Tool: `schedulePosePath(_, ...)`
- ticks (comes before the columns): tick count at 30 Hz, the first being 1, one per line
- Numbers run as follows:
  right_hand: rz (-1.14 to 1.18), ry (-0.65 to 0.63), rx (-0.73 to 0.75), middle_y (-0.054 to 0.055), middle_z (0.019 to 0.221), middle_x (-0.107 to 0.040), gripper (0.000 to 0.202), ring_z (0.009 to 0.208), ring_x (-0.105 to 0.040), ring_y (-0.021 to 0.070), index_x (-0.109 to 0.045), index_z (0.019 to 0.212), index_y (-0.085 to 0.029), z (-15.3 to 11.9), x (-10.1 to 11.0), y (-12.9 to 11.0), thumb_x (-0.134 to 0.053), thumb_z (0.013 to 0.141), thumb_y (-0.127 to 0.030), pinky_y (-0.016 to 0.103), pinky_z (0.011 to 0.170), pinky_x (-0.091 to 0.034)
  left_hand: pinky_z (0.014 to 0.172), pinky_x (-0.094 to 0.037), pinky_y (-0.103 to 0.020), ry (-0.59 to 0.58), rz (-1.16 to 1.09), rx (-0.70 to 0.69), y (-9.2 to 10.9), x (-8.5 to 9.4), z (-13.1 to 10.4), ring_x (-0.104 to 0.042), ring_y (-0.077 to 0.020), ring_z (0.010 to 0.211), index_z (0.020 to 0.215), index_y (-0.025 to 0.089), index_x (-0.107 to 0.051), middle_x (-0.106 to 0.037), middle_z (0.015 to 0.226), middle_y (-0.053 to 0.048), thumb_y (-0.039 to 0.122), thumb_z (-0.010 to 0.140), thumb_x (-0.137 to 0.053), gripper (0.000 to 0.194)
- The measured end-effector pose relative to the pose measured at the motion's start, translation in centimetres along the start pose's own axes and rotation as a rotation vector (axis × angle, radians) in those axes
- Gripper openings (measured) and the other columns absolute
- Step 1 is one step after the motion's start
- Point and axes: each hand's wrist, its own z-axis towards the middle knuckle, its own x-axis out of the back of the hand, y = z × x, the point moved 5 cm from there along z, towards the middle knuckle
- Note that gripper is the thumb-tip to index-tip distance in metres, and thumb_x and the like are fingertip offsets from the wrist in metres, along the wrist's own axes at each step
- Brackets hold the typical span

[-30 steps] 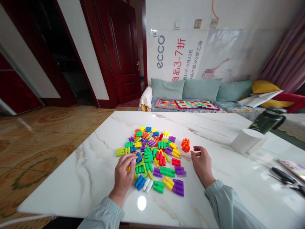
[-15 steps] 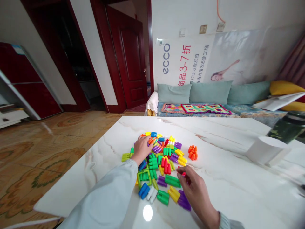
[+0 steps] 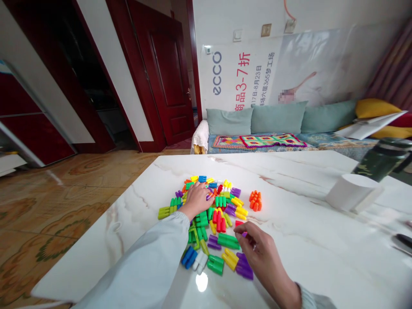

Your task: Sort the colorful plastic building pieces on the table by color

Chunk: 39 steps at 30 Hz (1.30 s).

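Observation:
Many colourful plastic connector blocks lie in a loose pile on the white marbled table (image 3: 299, 253). My left hand (image 3: 197, 199) reaches over the pile's far left part, palm down. Its fingers are spread, with the tips touching orange and purple blocks; what is under the palm is hidden. My right hand (image 3: 260, 249) rests at the near right edge with curled fingers, thumb and index tips close together. Whether it holds a small block cannot be made out. Beside it lie a red block (image 3: 238, 223), a green block (image 3: 228, 241) and a purple block (image 3: 244, 267) joined to a yellow block (image 3: 229, 259).
A cluster of orange blocks (image 3: 255, 201) sits apart, right of the pile. Farther right stand a white paper roll (image 3: 352, 192) and a camouflage flask (image 3: 381, 159). A dark object (image 3: 404, 241) lies at the right edge. A sofa with cushions (image 3: 278, 118) stands behind the table.
My left hand has shifted slightly right and nearer over the pile, uncovering green and orange blocks to its left. My right hand stays almost still. The whole view has turned slightly.

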Motion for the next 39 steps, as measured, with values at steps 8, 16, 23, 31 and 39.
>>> schedulePosePath(8,0.068,-0.007,-0.054,0.002,0.071,-0.066,0.015,0.056,-0.056,0.0138,-0.065,0.081,-0.021,0.1,-0.1,-0.1,-0.052,0.086,-0.028,0.023,0.051,-0.043,0.099,-0.04,-0.044,-0.13,0.04,0.102,1.1,-1.4,1.1,-0.051,-0.0347,0.12,0.112,0.021,-0.07,-0.06,0.124,-0.014,0.025,0.067,-0.067,0.045)
schedulePosePath(16,0.079,0.045,-0.083,0.003,0.066,-0.065,0.019,0.054,-0.055,0.0147,-0.066,0.079,-0.02,0.6,0.6,0.7,-0.052,0.085,-0.032,0.024,0.05,-0.045,0.097,-0.043,-0.042,-0.161,0.051,0.093,1.7,-1.6,1.7,-0.056,-0.0328,0.115,0.104,0.021,-0.073,-0.062,0.119,-0.014,0.015,0.068,-0.067,0.037)
schedulePosePath(23,-0.034,0.072,-0.076,0.003,0.079,-0.07,0.017,0.058,-0.059,0.0148,-0.066,0.082,-0.022,1.3,1.5,2.1,-0.051,0.084,-0.029,0.026,0.055,-0.046,0.096,-0.045,-0.037,-0.09,0.034,0.005,1.7,-0.9,0.8,-0.059,-0.0271,0.108,0.112,0.02,-0.07,-0.064,0.109,-0.012,0.011,0.078,-0.059,0.037)
schedulePosePath(31,-0.07,0.163,-0.133,0.005,0.082,-0.072,0.021,0.06,-0.062,0.017,-0.067,0.079,-0.022,2.8,4.2,3.4,-0.053,0.079,-0.037,0.03,0.057,-0.05,0.088,-0.046,-0.032,-0.136,0.007,-0.325,7.1,0.1,-1.3,-0.059,-0.0224,0.1,0.092,0.024,-0.075,-0.067,0.097,-0.005,0.02,0.084,-0.06,0.017)
schedulePosePath(39,-0.278,-0.189,-0.176,0.002,0.091,-0.071,0.022,0.065,-0.063,0.0161,-0.069,0.09,-0.025,2.4,4.2,3.5,-0.061,0.07,-0.02,0.028,0.062,-0.047,0.081,-0.046,-0.036,-0.193,0.086,-0.462,9.7,-1.3,-1.2,-0.059,-0.0252,0.097,0.091,0.015,-0.071,-0.067,0.091,-0.009,0.01,0.089,-0.05,0.021)
